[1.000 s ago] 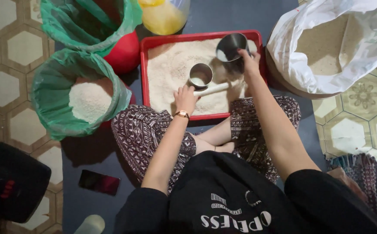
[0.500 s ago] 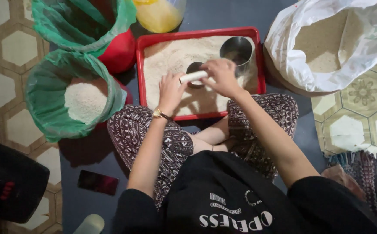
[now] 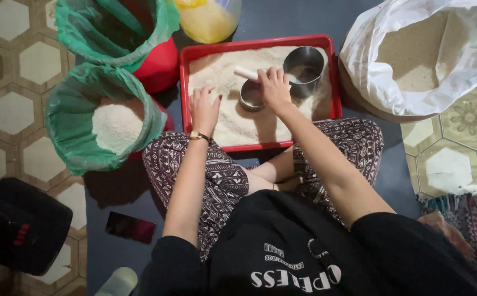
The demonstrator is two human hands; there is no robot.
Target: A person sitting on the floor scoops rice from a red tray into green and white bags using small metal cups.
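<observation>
My right hand [image 3: 274, 87] is closed around a small round steel scoop cup [image 3: 251, 96] with a white handle, sunk in the pale grain filling the red plastic tray [image 3: 332, 77]. My left hand [image 3: 205, 107] rests open on the grain. I judge the scoop rigid, light and smooth; its handle gives the surest hold. A larger steel cup [image 3: 303, 70] stands just beside it.
</observation>
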